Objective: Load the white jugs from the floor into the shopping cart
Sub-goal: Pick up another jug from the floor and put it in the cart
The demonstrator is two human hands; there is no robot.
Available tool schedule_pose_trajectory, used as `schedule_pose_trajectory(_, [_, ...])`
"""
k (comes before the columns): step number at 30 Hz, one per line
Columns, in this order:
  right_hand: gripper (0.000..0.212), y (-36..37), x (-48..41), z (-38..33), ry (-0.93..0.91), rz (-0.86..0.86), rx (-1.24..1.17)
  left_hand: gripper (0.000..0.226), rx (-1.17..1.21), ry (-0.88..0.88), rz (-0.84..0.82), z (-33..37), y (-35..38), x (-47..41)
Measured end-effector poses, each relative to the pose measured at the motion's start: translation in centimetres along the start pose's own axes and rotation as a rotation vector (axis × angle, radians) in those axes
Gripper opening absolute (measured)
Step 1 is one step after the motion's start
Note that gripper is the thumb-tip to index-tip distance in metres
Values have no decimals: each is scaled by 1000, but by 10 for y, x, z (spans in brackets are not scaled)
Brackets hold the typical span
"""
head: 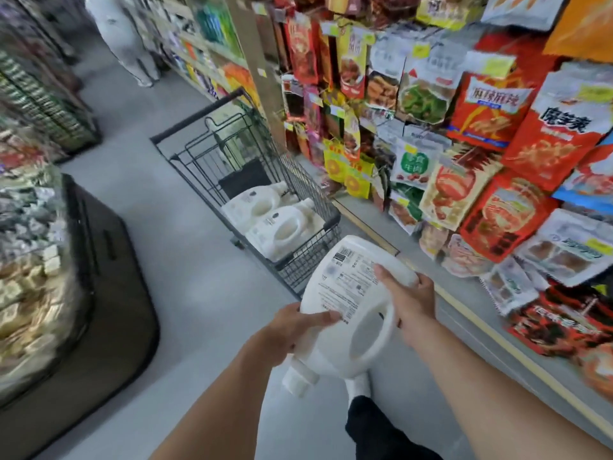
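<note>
Carrying step: jug (351, 307) gripped at both sides by left hand (292, 327) and right hand (408, 300), aloft near cart (311, 257) holding 2 jugs (282, 224); next, likely lifting higher, then lowering inside.

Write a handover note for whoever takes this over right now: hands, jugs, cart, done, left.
Left hand: grips the left side of the held jug, thumb on its label.
Right hand: grips the jug's right side by the handle.
The held jug is in the air just short of the cart, label up, cap toward the person.
Done: at least two jugs lie on their sides in the cart.
Left: carry this jug over the near rim and set it down beside them. No jugs show on the floor in this view, so check behind for more.
</note>
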State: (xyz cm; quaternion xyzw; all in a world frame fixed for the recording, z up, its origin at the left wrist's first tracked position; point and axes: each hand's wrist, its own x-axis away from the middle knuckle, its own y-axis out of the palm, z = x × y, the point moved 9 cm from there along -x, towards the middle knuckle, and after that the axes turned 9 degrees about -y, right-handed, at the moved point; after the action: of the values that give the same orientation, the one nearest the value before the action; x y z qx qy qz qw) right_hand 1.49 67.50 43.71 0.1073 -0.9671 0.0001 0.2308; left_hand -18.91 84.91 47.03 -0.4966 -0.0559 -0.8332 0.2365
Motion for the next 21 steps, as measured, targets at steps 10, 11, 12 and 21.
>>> schedule_pose_trajectory(10, [98, 150, -85, -28, 47, 9, 15, 50, 46, 16, -49, 111, -115, -71])
schedule_pose_trajectory(11, [94, 162, -93, -32, 48, 15, 14, 50, 52, 21, -60, 122, -125, -78])
schedule_pose_trajectory(12, [92, 174, -100, -36, 45, 19, 9, 52, 53, 23, -65, 132, -135, -87])
schedule_pose_trajectory(21, [83, 273, -157, -41, 44, 156, -41, 42, -30, -4, -125, 207, -224, -183])
